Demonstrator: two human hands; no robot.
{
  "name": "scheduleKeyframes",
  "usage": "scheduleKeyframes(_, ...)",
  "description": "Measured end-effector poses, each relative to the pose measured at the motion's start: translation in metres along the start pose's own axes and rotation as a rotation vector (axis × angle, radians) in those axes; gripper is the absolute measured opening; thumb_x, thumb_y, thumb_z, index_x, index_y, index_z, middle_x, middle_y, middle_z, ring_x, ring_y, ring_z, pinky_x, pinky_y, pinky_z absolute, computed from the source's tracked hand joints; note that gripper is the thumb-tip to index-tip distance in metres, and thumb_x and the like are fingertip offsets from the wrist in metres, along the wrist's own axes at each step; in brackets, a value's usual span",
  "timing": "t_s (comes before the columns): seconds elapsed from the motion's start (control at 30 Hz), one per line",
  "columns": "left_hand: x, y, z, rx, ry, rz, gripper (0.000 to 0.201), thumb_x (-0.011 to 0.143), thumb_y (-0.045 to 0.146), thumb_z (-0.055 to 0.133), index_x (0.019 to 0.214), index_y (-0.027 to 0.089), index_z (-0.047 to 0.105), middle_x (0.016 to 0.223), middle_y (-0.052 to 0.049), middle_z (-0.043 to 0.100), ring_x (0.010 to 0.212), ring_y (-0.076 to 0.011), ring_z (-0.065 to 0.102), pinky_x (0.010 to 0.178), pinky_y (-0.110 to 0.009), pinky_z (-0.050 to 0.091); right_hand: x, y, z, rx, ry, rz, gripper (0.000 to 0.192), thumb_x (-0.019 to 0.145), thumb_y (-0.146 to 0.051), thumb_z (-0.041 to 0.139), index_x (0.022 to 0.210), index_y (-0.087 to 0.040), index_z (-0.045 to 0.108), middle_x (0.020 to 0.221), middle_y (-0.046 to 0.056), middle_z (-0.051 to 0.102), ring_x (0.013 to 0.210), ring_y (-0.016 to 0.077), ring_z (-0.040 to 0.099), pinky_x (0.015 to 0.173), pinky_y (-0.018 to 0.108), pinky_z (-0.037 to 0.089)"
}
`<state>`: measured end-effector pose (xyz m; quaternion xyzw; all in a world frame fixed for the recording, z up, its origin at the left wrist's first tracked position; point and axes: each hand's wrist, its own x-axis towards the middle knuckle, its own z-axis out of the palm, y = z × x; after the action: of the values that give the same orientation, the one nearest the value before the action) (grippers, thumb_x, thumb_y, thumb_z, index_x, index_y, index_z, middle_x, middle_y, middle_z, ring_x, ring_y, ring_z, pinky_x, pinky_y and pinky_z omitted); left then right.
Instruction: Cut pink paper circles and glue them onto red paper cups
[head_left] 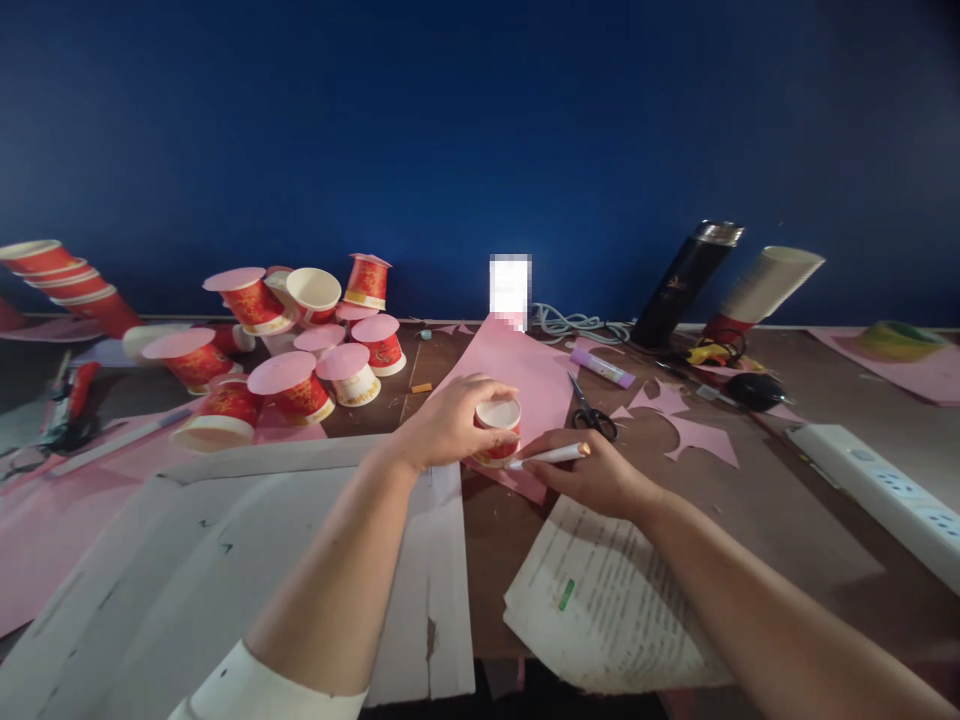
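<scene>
Left hand (450, 420) pins a paper cup (497, 430) upside down on the pink paper (525, 375).
Right hand (592, 470) grips a pen (551, 456), tip at the rim so it can follow the edge, I'd guess.

No text can be read here. The printed sheets (600, 600) on the counter (787, 530) carry lines of print and a green mark, all too small. The red cups (292, 395) show gold patterns, and the black flask (686, 285) a gold mark, both unreadable.
</scene>
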<state>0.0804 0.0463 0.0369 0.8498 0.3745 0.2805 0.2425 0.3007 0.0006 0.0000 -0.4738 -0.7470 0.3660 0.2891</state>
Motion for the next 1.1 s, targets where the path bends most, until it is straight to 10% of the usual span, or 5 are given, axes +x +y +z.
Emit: scheduleKeyframes(1.1, 0.000, -0.003, 0.001, 0.017, 0.004, 0.043, 0.051, 0.077, 0.043, 0.070, 0.122, 0.022, 0.059, 0.126, -0.006, 0.062, 0.119, -0.0227, 0.055, 0.103, -0.036, 0.041, 0.030, 0.013, -0.014, -0.185, 0.099, 0.268, 0.034, 0.084, -0.047, 0.055, 0.066, -0.018, 0.061, 0.054, 0.000, 0.061, 0.049, 0.0124, 0.055, 0.049, 0.023, 0.037)
